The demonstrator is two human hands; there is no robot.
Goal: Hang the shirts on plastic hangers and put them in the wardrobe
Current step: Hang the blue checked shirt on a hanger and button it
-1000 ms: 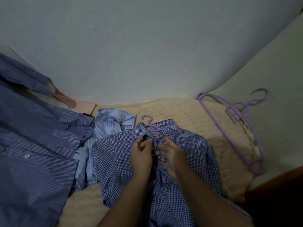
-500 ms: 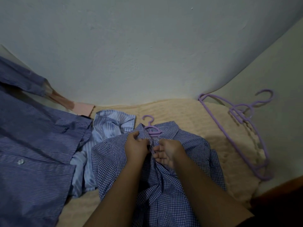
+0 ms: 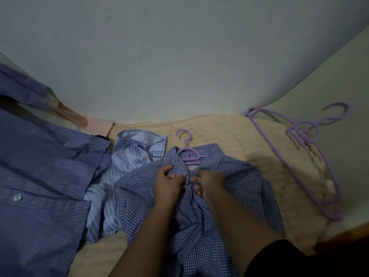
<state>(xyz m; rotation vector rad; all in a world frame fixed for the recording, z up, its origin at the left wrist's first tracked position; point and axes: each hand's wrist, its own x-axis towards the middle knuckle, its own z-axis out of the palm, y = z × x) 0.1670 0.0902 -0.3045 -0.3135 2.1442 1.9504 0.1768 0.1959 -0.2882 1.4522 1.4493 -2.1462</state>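
Your left hand (image 3: 168, 181) and right hand (image 3: 207, 181) each pinch the checked shirt's (image 3: 235, 176) placket below the collar, on the bed (image 3: 229, 134). It's light, limp cloth over a stiff hanger (image 3: 187, 153); lift by the hook.

We see a plain pale grey-white wall (image 3: 159, 56) filling the upper half, dim flat light. Below it a beige textured blanket (image 3: 229, 136) covers the bed, meeting the wall along its far edge. Dark wooden edge (image 3: 347, 236) at the lower right corner.
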